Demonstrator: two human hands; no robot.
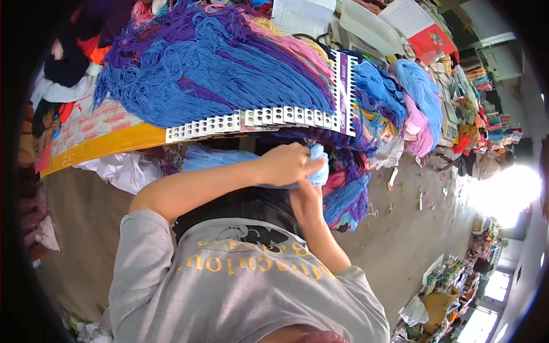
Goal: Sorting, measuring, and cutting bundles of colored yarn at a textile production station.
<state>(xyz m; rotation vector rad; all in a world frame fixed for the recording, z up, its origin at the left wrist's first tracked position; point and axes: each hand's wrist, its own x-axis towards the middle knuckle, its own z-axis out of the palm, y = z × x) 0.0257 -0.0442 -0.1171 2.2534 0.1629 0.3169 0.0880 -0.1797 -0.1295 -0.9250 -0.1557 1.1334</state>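
A light blue yarn hank lies across my lap below the table edge. Its bunched end sits at my hands. My left hand is closed around it, knuckles up. Just below, my right hand grips the same end from underneath, its fingers partly hidden. In front of me a large spread of blue thread with purple strands covers the table. Overlapping white cards with holes line its near edge, and a notched white and purple card stands across its right end.
The table has a yellow front edge. A multicoloured bundle of yarn hangs right of my hands. Light blue and pink hanks lie at the table's right, near a white plastic tray. White plastic bags sit under the table's left.
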